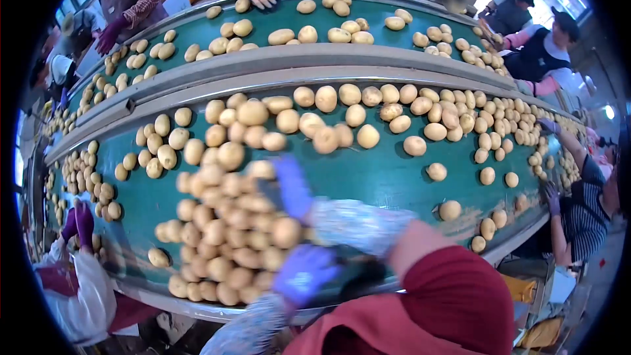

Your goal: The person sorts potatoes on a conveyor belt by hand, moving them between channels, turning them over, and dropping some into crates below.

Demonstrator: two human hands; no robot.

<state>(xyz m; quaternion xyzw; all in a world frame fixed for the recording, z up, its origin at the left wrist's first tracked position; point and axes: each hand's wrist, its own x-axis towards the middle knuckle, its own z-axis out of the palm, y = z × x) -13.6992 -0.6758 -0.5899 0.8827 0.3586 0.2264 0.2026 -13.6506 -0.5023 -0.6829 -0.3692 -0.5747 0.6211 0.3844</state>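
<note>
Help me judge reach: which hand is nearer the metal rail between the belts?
Right. The right hand is over the belt, short of the metal rail; the left hand is at its near edge.

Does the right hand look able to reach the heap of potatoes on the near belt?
Probably yes: the right hand hovers at the edge of the heap of potatoes on the near belt, with nothing between them.

Purple gloves [309, 269] cover left hand [303, 275] and right hand [292, 187]. The sleeves [355, 223] are pale blue-and-white patterned fabric. A red garment [453, 296] covers the torso.
</note>
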